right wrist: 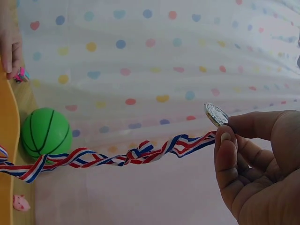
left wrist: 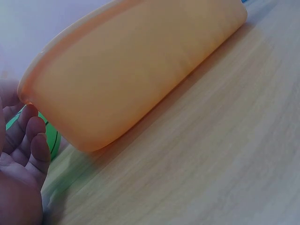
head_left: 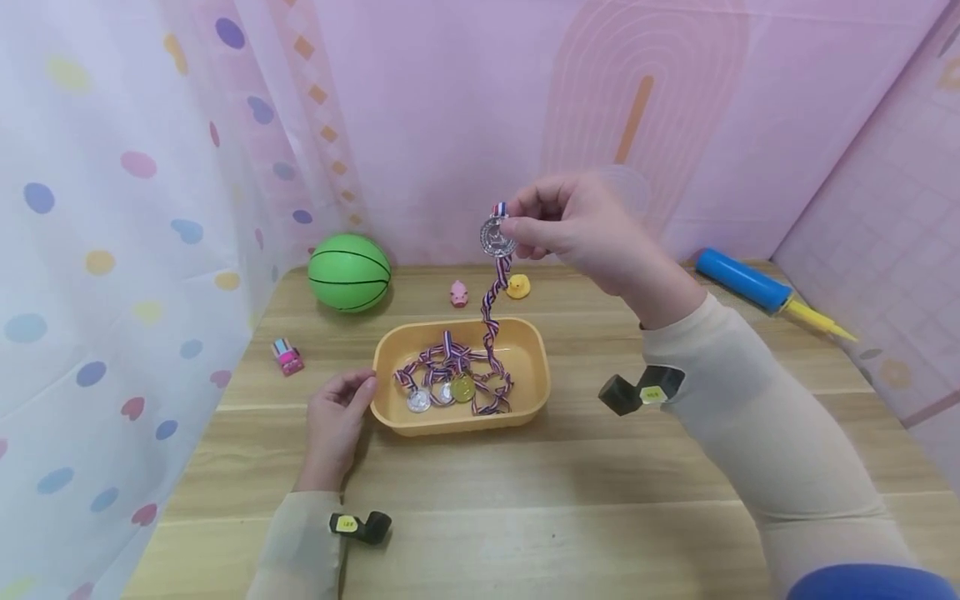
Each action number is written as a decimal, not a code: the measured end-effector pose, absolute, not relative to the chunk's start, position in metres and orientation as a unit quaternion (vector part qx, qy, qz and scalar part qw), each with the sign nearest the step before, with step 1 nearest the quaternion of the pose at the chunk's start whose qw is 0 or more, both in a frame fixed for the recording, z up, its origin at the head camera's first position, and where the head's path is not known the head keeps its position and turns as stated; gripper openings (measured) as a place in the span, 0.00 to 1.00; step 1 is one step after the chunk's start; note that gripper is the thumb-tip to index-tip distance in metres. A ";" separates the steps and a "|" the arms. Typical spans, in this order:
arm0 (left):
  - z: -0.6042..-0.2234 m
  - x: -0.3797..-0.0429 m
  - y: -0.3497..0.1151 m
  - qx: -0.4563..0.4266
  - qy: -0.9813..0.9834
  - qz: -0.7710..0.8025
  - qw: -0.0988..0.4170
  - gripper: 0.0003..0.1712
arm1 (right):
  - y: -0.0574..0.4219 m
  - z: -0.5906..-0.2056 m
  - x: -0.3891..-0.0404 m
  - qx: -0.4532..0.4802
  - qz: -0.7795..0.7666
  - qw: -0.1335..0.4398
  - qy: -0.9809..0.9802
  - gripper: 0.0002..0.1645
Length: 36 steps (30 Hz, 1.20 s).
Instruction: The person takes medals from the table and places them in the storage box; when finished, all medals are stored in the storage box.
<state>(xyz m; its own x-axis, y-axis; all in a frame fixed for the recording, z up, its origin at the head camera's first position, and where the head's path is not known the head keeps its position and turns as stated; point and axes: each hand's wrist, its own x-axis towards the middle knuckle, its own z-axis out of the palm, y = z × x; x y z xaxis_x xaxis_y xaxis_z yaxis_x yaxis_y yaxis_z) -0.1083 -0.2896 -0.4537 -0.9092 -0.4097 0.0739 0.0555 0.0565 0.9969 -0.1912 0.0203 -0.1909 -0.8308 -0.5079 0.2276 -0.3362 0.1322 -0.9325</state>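
Note:
My right hand (head_left: 573, 229) pinches a silver medal (head_left: 497, 237) between thumb and fingers, raised above the basin. From it a twisted red, white and blue ribbon (head_left: 491, 312) hangs down into the orange basin (head_left: 536, 358). In the right wrist view the ribbon (right wrist: 136, 154) looks knotted midway. Inside the basin lie a gold medal (head_left: 462, 387), two silver medals, one of them a silver medal (head_left: 418, 401) at the left, and tangled ribbons (head_left: 442, 358). My left hand (head_left: 336, 421) holds the basin's left rim, thumb on top and fingers beneath, as the left wrist view shows.
Behind the basin are a green ball (head_left: 349, 273), a pink pig toy (head_left: 459, 293) and a yellow duck (head_left: 518, 287). A small pink and blue toy (head_left: 287, 357) lies left. A blue and yellow pump (head_left: 750, 283) lies at the back right. Curtains hang behind the wooden table (head_left: 570, 525).

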 end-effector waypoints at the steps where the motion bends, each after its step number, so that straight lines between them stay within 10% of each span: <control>1: -0.454 -0.108 -0.289 0.123 -0.703 -0.678 0.174 0.13 | 0.020 -0.195 -0.192 -0.279 -0.594 0.078 0.750 0.05; 36: -0.452 -0.103 -0.286 0.123 -0.701 -0.680 0.173 0.12 | -0.014 -0.339 -0.214 -0.183 -0.543 0.239 0.784 0.06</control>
<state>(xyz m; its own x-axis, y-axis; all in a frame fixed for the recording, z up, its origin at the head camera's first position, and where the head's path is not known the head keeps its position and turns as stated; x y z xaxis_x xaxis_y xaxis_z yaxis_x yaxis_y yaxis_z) -0.1028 -0.2857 -0.4516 -0.9101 -0.4076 0.0752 0.0628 0.0437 0.9971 -0.2143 -0.0137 -0.3395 -0.8195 -0.5455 -0.1757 -0.0273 0.3433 -0.9388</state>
